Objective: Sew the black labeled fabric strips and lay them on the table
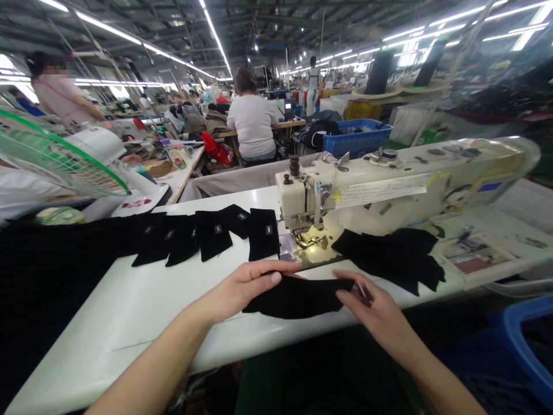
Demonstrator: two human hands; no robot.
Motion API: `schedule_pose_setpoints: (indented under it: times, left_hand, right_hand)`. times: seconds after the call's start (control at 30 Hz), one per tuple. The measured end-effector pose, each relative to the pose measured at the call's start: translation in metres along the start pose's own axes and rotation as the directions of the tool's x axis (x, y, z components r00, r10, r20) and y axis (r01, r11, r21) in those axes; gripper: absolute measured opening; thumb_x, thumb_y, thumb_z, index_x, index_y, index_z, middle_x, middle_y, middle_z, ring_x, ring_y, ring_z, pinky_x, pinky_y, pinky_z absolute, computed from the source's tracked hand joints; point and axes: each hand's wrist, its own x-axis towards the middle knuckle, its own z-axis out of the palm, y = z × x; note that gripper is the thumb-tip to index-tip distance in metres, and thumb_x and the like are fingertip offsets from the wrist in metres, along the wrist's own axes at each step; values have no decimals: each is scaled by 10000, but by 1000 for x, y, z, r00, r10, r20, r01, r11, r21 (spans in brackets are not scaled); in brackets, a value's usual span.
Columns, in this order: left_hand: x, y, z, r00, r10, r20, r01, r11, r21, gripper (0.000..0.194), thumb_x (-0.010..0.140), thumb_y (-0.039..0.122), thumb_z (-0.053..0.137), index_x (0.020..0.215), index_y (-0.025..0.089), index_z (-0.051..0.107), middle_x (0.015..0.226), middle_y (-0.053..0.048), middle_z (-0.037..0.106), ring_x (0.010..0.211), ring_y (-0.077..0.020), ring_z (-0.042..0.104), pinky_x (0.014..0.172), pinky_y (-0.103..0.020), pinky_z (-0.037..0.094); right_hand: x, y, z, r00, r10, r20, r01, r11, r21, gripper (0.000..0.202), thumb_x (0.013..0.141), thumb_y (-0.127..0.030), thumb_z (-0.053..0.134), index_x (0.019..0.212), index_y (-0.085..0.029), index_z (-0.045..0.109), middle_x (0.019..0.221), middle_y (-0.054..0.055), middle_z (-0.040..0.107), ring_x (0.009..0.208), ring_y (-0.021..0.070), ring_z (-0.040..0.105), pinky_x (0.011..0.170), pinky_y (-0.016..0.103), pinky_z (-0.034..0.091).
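A curved black fabric piece point(300, 300) is stretched between my two hands, just in front of the sewing machine's needle area. My left hand point(248, 285) pinches its upper left edge, thumb on top. At its right end my right hand point(367, 297) grips the corner between thumb and fingers; a small thin tool seems to be tucked in that hand, too unclear to name. The sewing machine point(401, 178) stands behind, its presser foot point(309, 239) lit by a lamp. Black pieces with small labels point(218, 230) lie in a row to the left. More black pieces point(393, 253) are piled right of the needle.
A large black cloth point(52, 288) covers the table's left side. Beyond it stands a fan with a green rim point(64, 150). A blue basket point(358, 138) sits behind the machine, another blue basket point(527, 334) at lower right. A co-worker in a white shirt point(254, 124) sits ahead.
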Motion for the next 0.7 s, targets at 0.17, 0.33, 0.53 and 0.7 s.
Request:
schedule_pose_setpoints:
  times: [0.17, 0.33, 0.53, 0.7]
  left_hand:
    - [0, -5, 1, 959, -8, -284, 47, 990, 130, 378, 901, 476, 621, 1185, 257, 740, 1143, -42, 752, 1090, -264, 674, 1028, -399, 492]
    - [-12, 1, 12, 967, 86, -238, -24, 967, 252, 253, 850, 438, 708, 997, 259, 810, 998, -50, 780, 943, -259, 708, 899, -348, 544]
    - [-12, 9, 32, 982, 189, -10, -180, 946, 268, 530, 811, 475, 770, 1303, 306, 669, 1366, -78, 634, 1262, -313, 573, 1115, -443, 417]
    - [17, 0, 49, 999, 27, -32, -21, 981, 193, 583, 721, 318, 827, 1280, 267, 669, 1199, -58, 713, 1103, -278, 648, 1029, -421, 479]
  right_hand:
    - [4, -1, -4, 990, 140, 2, -140, 987, 79, 366, 886, -540, 620, 779, -195, 679, 625, -17, 548, 597, 165, 538, 578, 280, 465]
    - [14, 8, 1, 982, 14, -186, -8, 999, 37, 329, 819, -513, 685, 725, -198, 702, 688, 5, 577, 632, 171, 531, 601, 285, 449]
    - [8, -12, -1, 988, -6, 155, -45, 945, 323, 218, 838, -359, 569, 893, -204, 713, 946, 31, 669, 571, 111, 516, 518, 241, 413]
    - [2, -24, 11, 954, -34, 296, -99, 901, 422, 265, 889, -391, 551, 1031, -226, 702, 894, 22, 660, 637, 129, 564, 526, 221, 420]
